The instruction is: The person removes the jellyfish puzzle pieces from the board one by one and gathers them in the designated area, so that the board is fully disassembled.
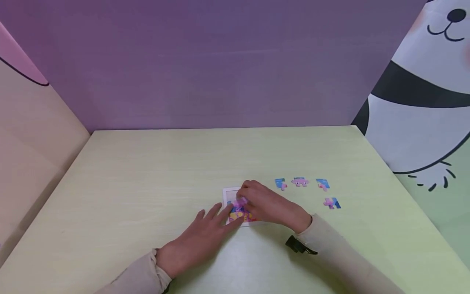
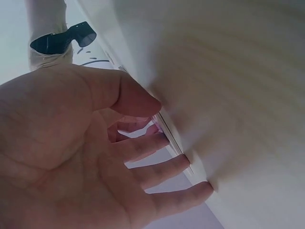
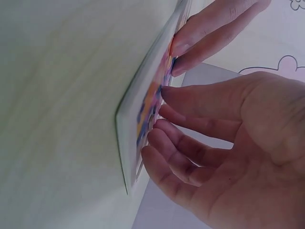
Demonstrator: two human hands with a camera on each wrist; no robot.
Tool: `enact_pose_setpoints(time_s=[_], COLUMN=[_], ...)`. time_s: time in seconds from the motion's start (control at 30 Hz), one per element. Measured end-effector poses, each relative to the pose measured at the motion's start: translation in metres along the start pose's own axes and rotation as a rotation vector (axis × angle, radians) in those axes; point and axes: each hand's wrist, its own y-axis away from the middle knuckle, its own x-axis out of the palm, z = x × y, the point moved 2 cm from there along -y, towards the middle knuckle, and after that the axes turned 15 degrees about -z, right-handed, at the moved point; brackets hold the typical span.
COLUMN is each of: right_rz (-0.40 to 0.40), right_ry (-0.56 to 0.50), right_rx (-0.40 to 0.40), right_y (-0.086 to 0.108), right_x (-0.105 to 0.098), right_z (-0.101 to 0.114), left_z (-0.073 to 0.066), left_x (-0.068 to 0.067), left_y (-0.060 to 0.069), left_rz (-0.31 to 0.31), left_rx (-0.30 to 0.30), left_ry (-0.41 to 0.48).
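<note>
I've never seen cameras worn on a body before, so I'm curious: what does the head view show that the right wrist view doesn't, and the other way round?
Only the head view shows four loose puzzle pieces on the table and the big black-and-white animal drawing.

Only the right wrist view shows the palm side of the right hand and a small flower-like outline.

Both show the table, the right hand, fingers of the left hand, and the puzzle frame with colourful pieces inside.

A pale, grained counter (image 1: 147,171) met a plain purple wall (image 1: 220,73) behind; a beige and pink wall (image 1: 33,134) rose at left, and a black-and-white cartoon animal (image 1: 422,126) decorated the greenish right-hand wall (image 1: 448,208).
</note>
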Motion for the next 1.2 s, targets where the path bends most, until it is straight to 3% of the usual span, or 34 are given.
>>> enact_pose_setpoints(time_s=[0.63,0.93,1.2], right_rz=[0.08,0.09,0.089], right_ry=[-0.145,-0.2,-0.266], right_rx=[0.126,0.141,0.094], right_y=[-0.006,-0.006,-0.009], right_x=[0.002,0.0,-0.002], right_z=[-0.011,-0.013,-0.012], left_z=[0.0,0.0,-0.001], left_x=[0.002,0.002,0.001], left_y=[-0.001,-0.002,-0.001], left_rz=[-0.03,-0.021,-0.027], left_rx=[0.021,0.011,0.013], left_ry=[-0.055,-0.05,-0.035])
